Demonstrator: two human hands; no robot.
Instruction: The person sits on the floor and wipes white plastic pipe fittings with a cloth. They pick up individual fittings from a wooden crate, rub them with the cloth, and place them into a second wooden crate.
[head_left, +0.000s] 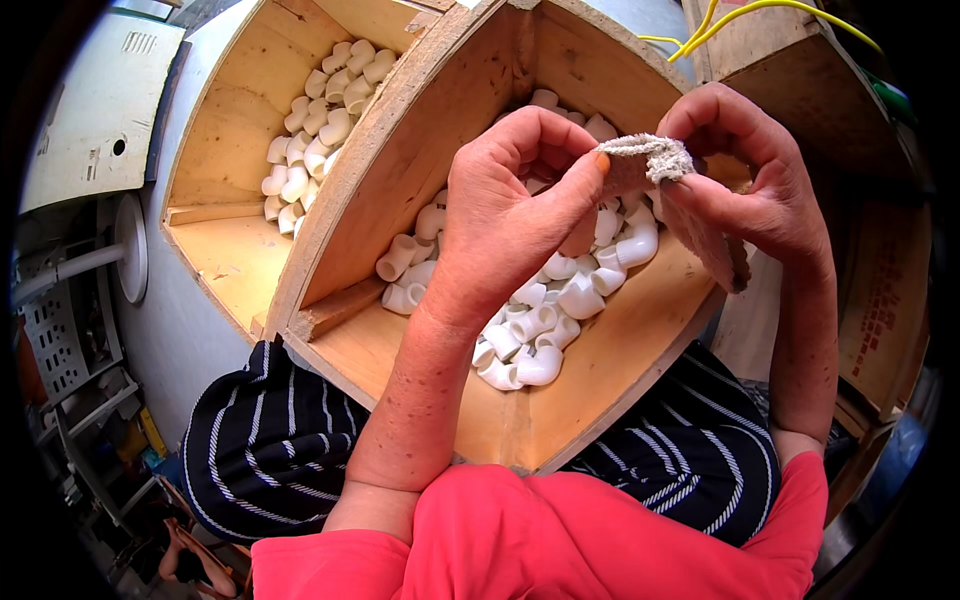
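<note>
Both hands are raised over a wooden box (375, 202), pinching one piece of soiled, whitish knitted cloth (667, 159), possibly a work glove. My left hand (517, 187) grips a thin stretched edge between thumb and fingertips; the thumb's tip looks orange. My right hand (750, 165) pinches a bunched part, and more of the cloth hangs below that hand. White plastic pipe elbows (540, 367) lie loosely heaped in the box beneath, and some fittings there look like tees. My hands and forearms hide part of the heap.
A second wooden box (225, 150) on the left holds more white elbows (330, 112). A yellow cable (750, 9) crosses a wooden crate (810, 67) at upper right. At far left are a pale metal panel (105, 105) and a round white disc (132, 247). Another person's arm (172, 551) shows lower left.
</note>
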